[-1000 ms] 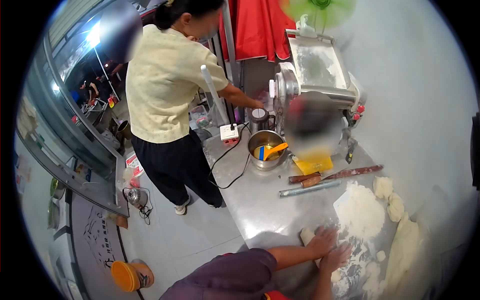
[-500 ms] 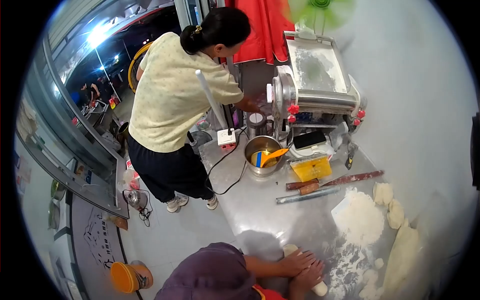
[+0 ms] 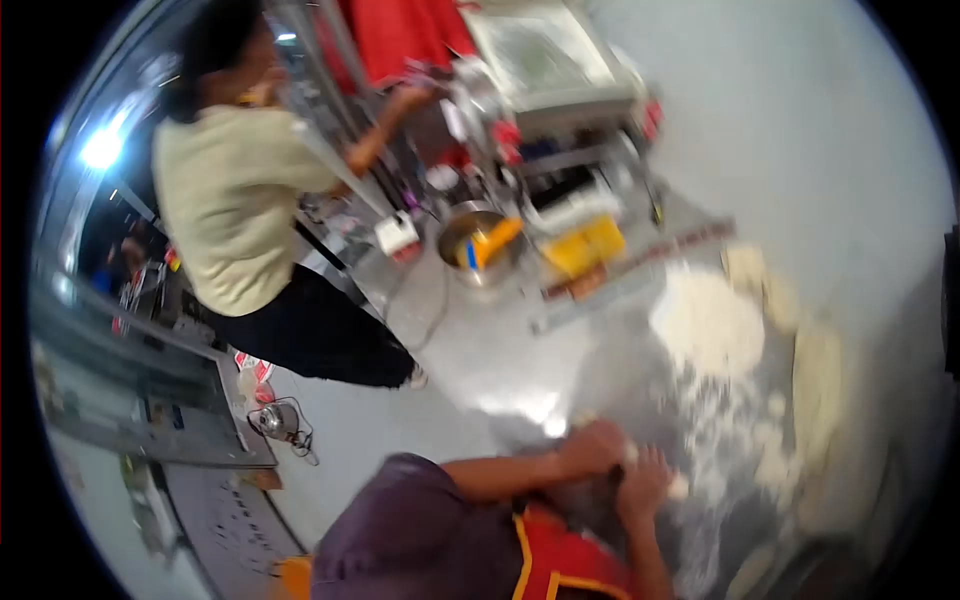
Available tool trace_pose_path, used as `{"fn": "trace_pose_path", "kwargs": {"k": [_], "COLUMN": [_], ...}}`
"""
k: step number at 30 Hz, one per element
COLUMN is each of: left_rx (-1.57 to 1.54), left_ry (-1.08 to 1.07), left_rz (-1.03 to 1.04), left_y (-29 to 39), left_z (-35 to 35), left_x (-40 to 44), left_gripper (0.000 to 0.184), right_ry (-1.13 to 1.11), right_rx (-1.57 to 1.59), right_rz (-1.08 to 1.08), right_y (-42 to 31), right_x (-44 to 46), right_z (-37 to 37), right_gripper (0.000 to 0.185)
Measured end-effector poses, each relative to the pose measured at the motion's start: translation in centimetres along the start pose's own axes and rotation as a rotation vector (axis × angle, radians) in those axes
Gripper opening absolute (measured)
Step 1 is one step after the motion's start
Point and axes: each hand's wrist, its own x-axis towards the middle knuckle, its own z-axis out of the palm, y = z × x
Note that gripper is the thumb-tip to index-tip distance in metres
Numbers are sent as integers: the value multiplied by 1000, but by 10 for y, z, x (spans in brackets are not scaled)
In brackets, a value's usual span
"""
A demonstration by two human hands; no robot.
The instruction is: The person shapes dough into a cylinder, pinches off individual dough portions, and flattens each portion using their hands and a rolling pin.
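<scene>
Motion blurs the head view. My left hand [image 3: 597,447] is on a pale dough roll [image 3: 679,487] near the table's front edge, its fingers smeared. Close beside it on the right, my right hand [image 3: 645,482] touches the same roll, and its finger shape is unclear. The roll's lower right end shows past my right hand; much of its middle is hidden under both hands. White flour [image 3: 708,320] is heaped beyond the hands and scattered to their right. A long piece of dough [image 3: 818,385] lies at the table's right side.
A metal pot [image 3: 478,245] holds an orange-handled brush. Near it are a yellow scraper [image 3: 583,247], a reddish-brown rod [image 3: 690,240] and a white power socket [image 3: 397,233]. A dough-rolling machine [image 3: 550,70] stands at the back. A co-worker [image 3: 235,200] stands left of the table.
The view has shifted and tilted, with the table items now higher and farther left. My hands have moved along the roll from flat-pressed poses. The co-worker's arm now reaches up toward the machine.
</scene>
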Motion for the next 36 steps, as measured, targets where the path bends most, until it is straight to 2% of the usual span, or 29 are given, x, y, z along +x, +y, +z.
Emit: {"fn": "trace_pose_path", "kwargs": {"k": [1, 2, 3, 4, 5, 9, 15, 18, 20, 21, 22, 25, 26, 29, 32, 36], "left_rx": [74, 195, 286, 222, 217, 308, 228, 274, 153, -79, -62, 91, 93, 156, 255, 249], "left_ry": [138, 250, 117, 109, 135, -39, 215, 318, 65, -262, -117, 221, 237, 183, -26, 130], "left_rz": [-133, 75, 9, -11, -80, -230, -371, -298, -214, -271, -180, -116, -123, -194, -364, -429], "left_y": [9, 1, 7, 4, 1, -7, -30, -35, -23, -14, -14, -7, -10, -26, -33, -57], "left_z": [11, 27, 21, 17, 21, 10, -4, 1, -23, -54, -47, -29, -23, -14, -23, -15], "left_x": [-22, -43, -45, -42, -30, 31, 125, 118, 66, 48, 15, -36, -35, -1, 53, 103], "left_gripper": [37, 48, 55, 57, 57, 59, 56, 50, 45, 41, 42, 47, 55, 58, 58, 57], "right_ry": [44, 163, 214, 198, 270, 313, 412, 509, 257, 153, 38, 263, 285, 294, 234, 375], "right_rx": [5, 53, 85, 61, 75, -28, -107, -149, 71, 23, -28, 150, 121, 38, 3, -22], "right_rz": [-59, -74, 17, 34, 15, 24, 161, 207, 116, 80, 42, -63, -57, -36, 30, 61], "right_y": [3, -17, -22, -24, -20, 3, 29, 27, 15, 5, -6, -47, -45, -32, -19, -4], "right_x": [-17, -26, -26, -22, -8, 49, 135, 123, 73, 47, 23, -15, -10, 28, 84, 140], "right_z": [30, 37, 56, 55, 52, 44, 12, 19, 3, -2, -2, 38, 47, 52, 33, 12], "right_gripper": [51, 53, 55, 55, 55, 54, 54, 54, 55, 57, 58, 61, 62, 64, 63, 59]}}
